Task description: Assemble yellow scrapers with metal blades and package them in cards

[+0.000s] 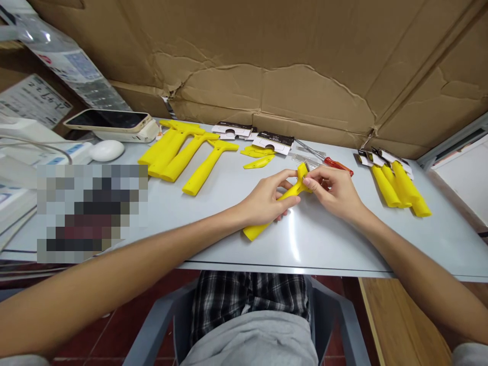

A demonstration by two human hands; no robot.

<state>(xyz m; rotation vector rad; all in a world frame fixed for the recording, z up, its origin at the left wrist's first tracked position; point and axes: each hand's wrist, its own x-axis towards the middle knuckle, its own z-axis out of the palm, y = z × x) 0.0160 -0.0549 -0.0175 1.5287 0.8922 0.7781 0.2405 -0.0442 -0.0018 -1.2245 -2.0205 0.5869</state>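
My left hand (269, 198) is wrapped round the handle of a yellow plastic scraper (256, 231), tilted so its head points away from me. At that head my right hand (335, 190) is closed, thumb and forefinger pinching a small thin metal piece, mostly hidden by the fingers. Just beyond lie a screwdriver (335, 163) with a red handle and several flat metal blades (308, 155). Loose yellow head pieces (259, 161) rest near a black-and-white card (274, 142). Several yellow scraper handles with T-shaped heads (204, 170) lie to the left.
Several yellow scrapers with cards (407, 188) lie at the right. On the left are a phone (110, 120), a white mouse-shaped object (107, 151), a plastic bottle (72, 61) and a blurred-out patch (91, 213). Cardboard (267, 61) stands along the table's back edge.
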